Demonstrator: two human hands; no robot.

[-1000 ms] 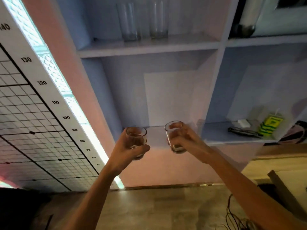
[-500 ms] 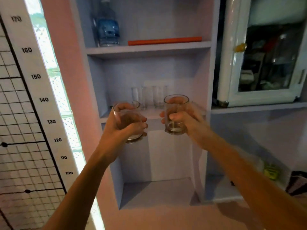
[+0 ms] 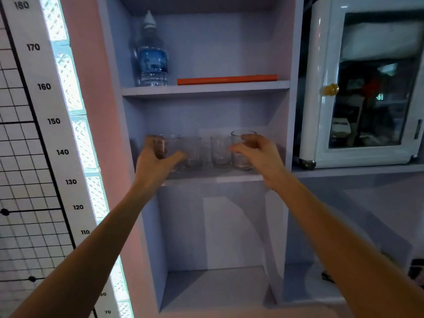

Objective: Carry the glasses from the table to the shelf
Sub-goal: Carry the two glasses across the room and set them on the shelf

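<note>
Because the tall lilac shelf unit (image 3: 206, 88) has its middle shelf (image 3: 213, 176) at about chest-to-face height, both arms reach forward and upward to it, forearms nearly straight and converging on the board. To the right stands a white glass-door cabinet (image 3: 362, 88); on the board above sit a water bottle (image 3: 152, 58) and a flat orange strip (image 3: 227, 79). Two glasses (image 3: 220, 151) already stand side by side in the middle of the shelf, which likely explains why the hands come in at the two ends, filling the free room on either flank. The left hand (image 3: 156, 164) wraps the left glass (image 3: 169, 148) from the side, thumb in front and fingers curled round it; whether its base touches the board is hidden by the hand. The right hand (image 3: 257, 154) pinches the right glass (image 3: 242, 149) near the rim, fingers (image 3: 249, 137) behind and thumb in front, its base seemingly at or just on the shelf. I judge this the setting-down step, release not yet made.
</note>
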